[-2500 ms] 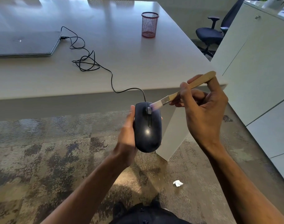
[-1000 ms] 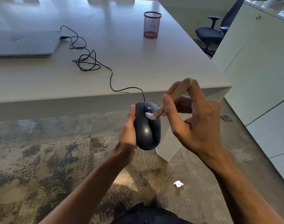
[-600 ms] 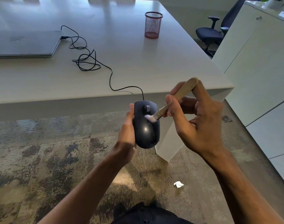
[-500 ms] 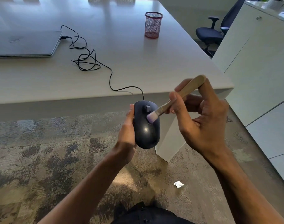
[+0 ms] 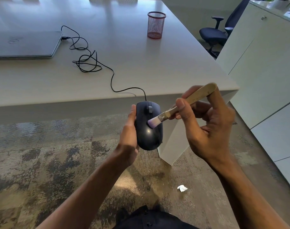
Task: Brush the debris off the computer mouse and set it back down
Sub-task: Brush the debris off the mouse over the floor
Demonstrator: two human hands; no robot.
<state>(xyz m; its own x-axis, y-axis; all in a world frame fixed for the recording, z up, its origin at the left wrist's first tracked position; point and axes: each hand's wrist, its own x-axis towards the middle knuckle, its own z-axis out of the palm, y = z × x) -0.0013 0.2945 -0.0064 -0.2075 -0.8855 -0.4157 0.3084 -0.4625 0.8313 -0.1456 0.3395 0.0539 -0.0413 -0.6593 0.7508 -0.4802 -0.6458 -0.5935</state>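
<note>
The left hand (image 5: 126,139) clamped the mouse (image 5: 148,126); right-hand fingers (image 5: 180,104) pinched the brush (image 5: 179,107). Light strokes away from the scroll wheel (image 5: 150,109) would have suited.

Mouse (image 5: 148,129): dark plastic, smooth, semi-gloss, with a bright highlight on its back. Brush (image 5: 179,107): pale bare wood handle, matt; metal ferrule; soft whitish bristles. Cable (image 5: 91,61): thin black, rubbery-looking, matt. Desk (image 5: 141,63): light laminate, smooth, low sheen with soft reflections. Pen cup (image 5: 155,24): red wire mesh. Laptop (image 5: 23,44): grey lid, looks like brushed metal. Floor (image 5: 41,154): mottled carpet, rough. Cabinets (image 5: 264,63): white, smooth, satin. Scrap (image 5: 182,188) on the floor: crumpled white paper.
</note>
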